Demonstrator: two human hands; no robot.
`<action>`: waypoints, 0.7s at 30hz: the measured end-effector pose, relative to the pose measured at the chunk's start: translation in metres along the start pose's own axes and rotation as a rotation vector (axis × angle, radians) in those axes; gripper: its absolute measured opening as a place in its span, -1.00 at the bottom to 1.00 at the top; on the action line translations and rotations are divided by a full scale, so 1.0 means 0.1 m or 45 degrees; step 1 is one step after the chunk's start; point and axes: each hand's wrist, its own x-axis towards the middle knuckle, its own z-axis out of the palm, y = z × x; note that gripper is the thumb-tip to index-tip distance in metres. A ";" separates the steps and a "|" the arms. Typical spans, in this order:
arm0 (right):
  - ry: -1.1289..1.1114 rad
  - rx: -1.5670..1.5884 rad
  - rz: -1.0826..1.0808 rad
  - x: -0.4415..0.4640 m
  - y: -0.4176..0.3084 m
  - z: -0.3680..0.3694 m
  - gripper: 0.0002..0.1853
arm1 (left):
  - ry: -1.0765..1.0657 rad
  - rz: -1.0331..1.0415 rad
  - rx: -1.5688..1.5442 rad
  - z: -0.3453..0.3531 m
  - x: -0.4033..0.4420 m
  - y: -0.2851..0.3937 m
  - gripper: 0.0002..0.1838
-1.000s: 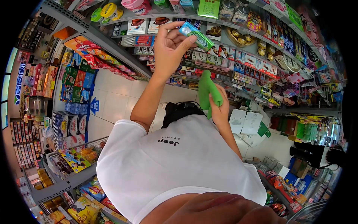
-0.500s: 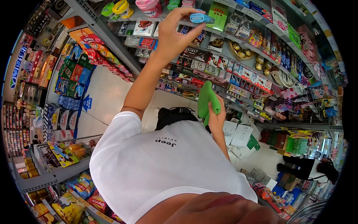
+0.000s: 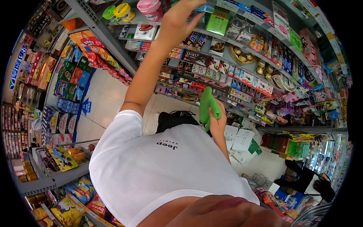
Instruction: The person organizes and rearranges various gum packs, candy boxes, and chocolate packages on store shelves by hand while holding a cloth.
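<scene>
My left hand (image 3: 178, 23) reaches up to the top visible shelf, its fingers and thumb closed around a small blue container (image 3: 204, 8). That container is just left of a green box (image 3: 218, 21) and right of a pink tub (image 3: 150, 9). The frame's top edge cuts off part of the hand. Lower down, in front of the shelves, a folded green cloth (image 3: 208, 106) is gripped in my right hand (image 3: 217, 123), thumb against it.
Shelves (image 3: 261, 53) packed with sweets and chocolate curve across the front. Displays of packets (image 3: 75, 79) stand at the left, and snack bags (image 3: 68, 212) lie lower left. White cartons (image 3: 243, 139) are on the floor. A person (image 3: 306, 181) bends at the right.
My left hand has moved up with the container, which has turned and come closer to the green box. The cloth hand has sunk slightly in view. The person at the right has bent differently.
</scene>
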 end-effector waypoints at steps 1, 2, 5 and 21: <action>0.005 -0.003 0.005 0.00 0.00 0.00 -0.64 | -0.023 -0.029 -0.019 0.01 -0.01 -0.02 -0.53; 0.007 -0.005 0.003 0.00 0.01 0.00 -0.64 | -0.011 0.034 0.020 0.02 0.00 -0.04 -0.53; 0.003 -0.010 0.005 0.00 0.02 -0.01 -0.63 | -0.008 0.181 0.146 0.01 0.01 -0.07 -0.54; -0.040 0.011 0.000 0.01 0.05 -0.02 -0.63 | -0.047 0.192 0.312 0.11 -0.02 -0.11 -0.63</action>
